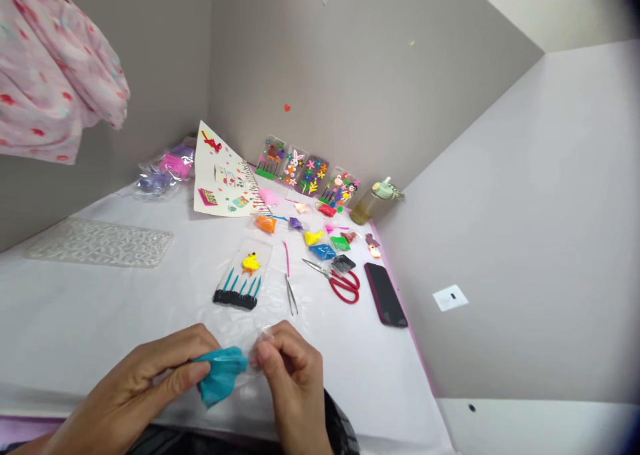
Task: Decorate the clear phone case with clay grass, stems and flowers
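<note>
My left hand pinches a plastic packet of teal clay between thumb and fingers near the front of the table. Just to its right, my right hand has thumb and finger closed on the clear plastic end of the same packet. Beyond the hands lies a clear phone case with a yellow duck, teal upright strips and a black clay band along its near edge. Tweezers and a thin pink stick lie to the right of the case.
Red-handled scissors and a dark phone are at the right. Several coloured clay packets lie behind. Decorated cases lean on the wall beside a bottle. A textured clear mat and open notebook are left.
</note>
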Motion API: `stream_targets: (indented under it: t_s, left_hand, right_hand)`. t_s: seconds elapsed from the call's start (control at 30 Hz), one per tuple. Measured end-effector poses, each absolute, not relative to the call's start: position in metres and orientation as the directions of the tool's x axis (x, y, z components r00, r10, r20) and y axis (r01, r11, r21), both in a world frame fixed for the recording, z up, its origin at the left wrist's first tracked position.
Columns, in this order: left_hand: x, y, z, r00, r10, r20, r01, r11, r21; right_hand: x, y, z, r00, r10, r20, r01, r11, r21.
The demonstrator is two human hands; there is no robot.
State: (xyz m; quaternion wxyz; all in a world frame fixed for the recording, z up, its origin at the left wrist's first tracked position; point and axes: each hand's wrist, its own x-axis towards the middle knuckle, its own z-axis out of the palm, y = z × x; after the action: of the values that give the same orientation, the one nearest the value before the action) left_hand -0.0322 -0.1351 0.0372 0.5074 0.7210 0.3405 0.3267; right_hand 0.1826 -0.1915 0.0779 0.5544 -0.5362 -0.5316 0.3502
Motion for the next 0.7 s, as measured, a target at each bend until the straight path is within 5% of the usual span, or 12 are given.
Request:
stream_targets:
  t_s: [0.3, 0.47, 0.7]
  left_hand:
    - [-0.012, -0.141, 0.024, 0.564, 0.814, -0.135, -0.067, 0.208, 0.976]
    - [-0.008, -0.144, 0.034, 0.627, 0.771, -0.117, -0.018, 0.164, 0.986]
    - [-0.034, -0.122, 0.037, 0.461, 0.887, -0.023, 0.127, -0.04, 0.991]
  right_hand:
    - [0.185, -0.188, 0.079, 0.278, 0.941, 0.195, 0.161, 0.154, -0.975]
    - [0.189, -0.186, 0.078, 0.241, 0.967, 0.082, 0.111, 0.056, -0.992]
    - [0.192, -0.186, 0.078, 0.238, 0.965, 0.111, 0.145, 0.078, -0.986]
